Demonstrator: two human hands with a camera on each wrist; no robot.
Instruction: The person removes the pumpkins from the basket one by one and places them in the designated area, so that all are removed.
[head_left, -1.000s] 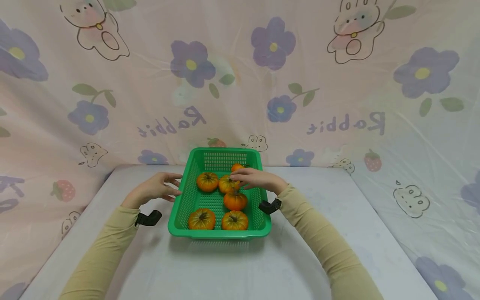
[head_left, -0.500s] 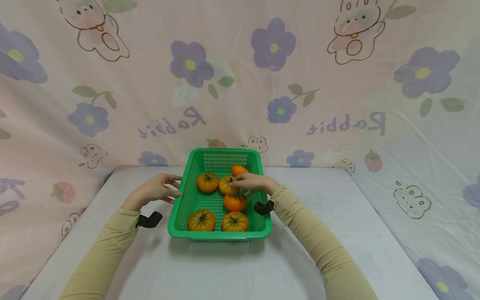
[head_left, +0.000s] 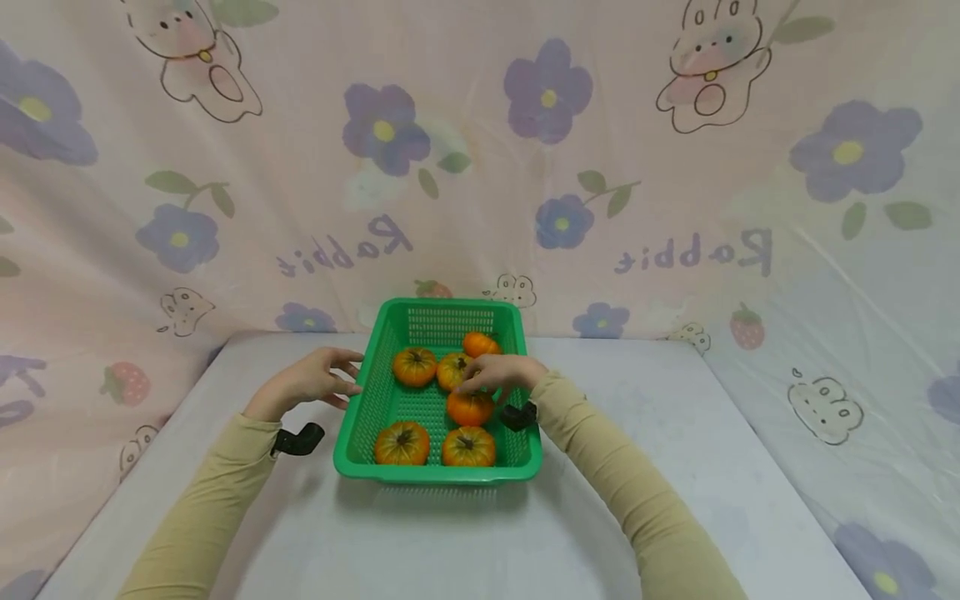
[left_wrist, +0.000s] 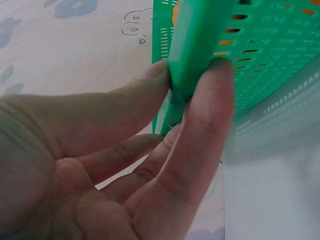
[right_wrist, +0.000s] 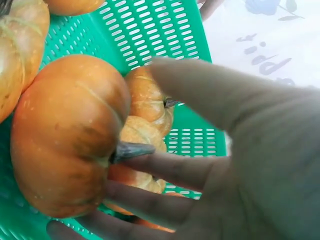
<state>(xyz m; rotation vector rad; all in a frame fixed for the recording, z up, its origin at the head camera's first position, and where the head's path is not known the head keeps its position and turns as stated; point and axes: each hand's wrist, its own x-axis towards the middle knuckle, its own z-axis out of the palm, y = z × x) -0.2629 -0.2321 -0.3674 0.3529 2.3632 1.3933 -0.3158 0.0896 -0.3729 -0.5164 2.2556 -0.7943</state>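
A green plastic basket [head_left: 435,474] with slotted walls holds several small orange pumpkins. At its left rim, my left hand [head_left: 311,385] pinches the edge; the left wrist view has the thumb on one side and the index finger [left_wrist: 210,105] on the other. Inside the basket's right half, my right hand [head_left: 506,372] hovers over an orange pumpkin [head_left: 469,410]. Up close in the right wrist view, this pumpkin [right_wrist: 67,135] has a grey stem beside the fingers, while the thumb [right_wrist: 185,82] is spread away. Some fingertips are hidden behind the pumpkin.
Other pumpkins lie around that one: one at the back left [head_left: 414,367], a small one at the back right [head_left: 480,343], two along the front wall [head_left: 402,443]. The basket stands on a white-covered table [head_left: 600,517], before a printed curtain [head_left: 480,167].
My right hand has moved slightly left and down, from over the back pumpkins to the pumpkin at middle right. The left hand stays at the rim.
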